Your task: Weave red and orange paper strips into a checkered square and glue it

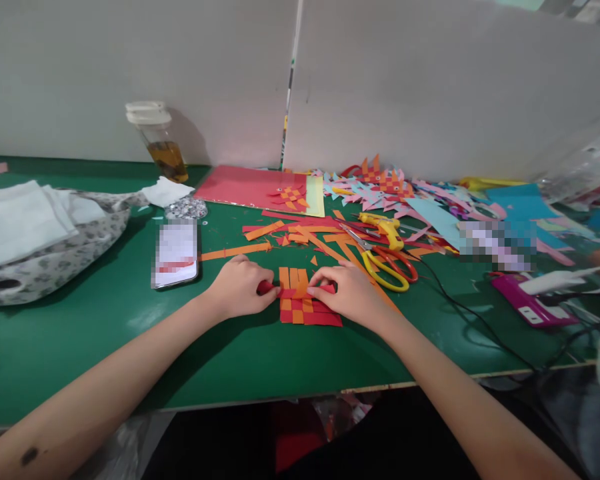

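A woven piece of red and orange paper strips (pixel 297 311) lies flat on the green table in front of me. My left hand (pixel 244 287) is closed at its left edge, with a red strip pinched between thumb and fingers. From the right, my right hand (pixel 345 291) pinches the same red strip, which crosses the upright orange strips. Red strip ends stick out at the lower right of the weave, partly under my right hand.
Beyond my hands lie loose strips (pixel 257 231), scissors (pixel 387 270), a yellow glue gun (pixel 387 230) and a red sheet (pixel 250 187). At left are a phone (pixel 177 253), a bottle (pixel 163 143) and a cloth bag (pixel 90 247). A purple power strip (pixel 533 307) with cables sits right.
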